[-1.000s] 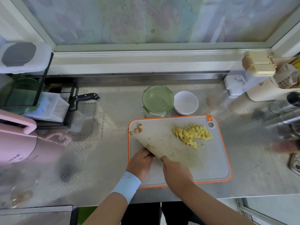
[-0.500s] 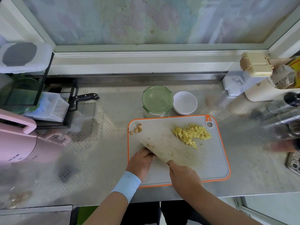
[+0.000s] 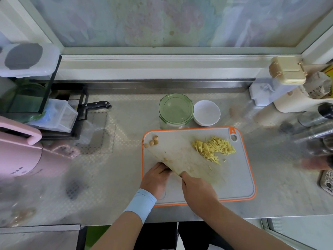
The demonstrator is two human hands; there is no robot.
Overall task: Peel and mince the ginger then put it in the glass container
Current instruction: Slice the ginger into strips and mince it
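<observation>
A grey cutting board [image 3: 239,177] with an orange rim lies on the steel counter. My right hand [image 3: 198,192] grips the handle of a broad cleaver [image 3: 176,156], whose blade slants across the board's left half. My left hand [image 3: 156,177] has its fingers curled against the blade's near end, over a small ginger piece [image 3: 165,159] that is mostly hidden. A pile of cut ginger strips [image 3: 214,147] sits at the board's upper right. The glass container [image 3: 175,110] stands just behind the board with its green lid on.
Ginger trimmings [image 3: 152,141] lie at the board's upper left corner. A white bowl [image 3: 206,112] stands beside the container. A pink appliance [image 3: 19,152] and a rack holding a black-handled knife [image 3: 97,105] fill the left; bottles and boxes [image 3: 288,69] crowd the right.
My right hand slid slightly toward me and then back with the cleaver. My left hand and the ginger pile stayed where they were.
</observation>
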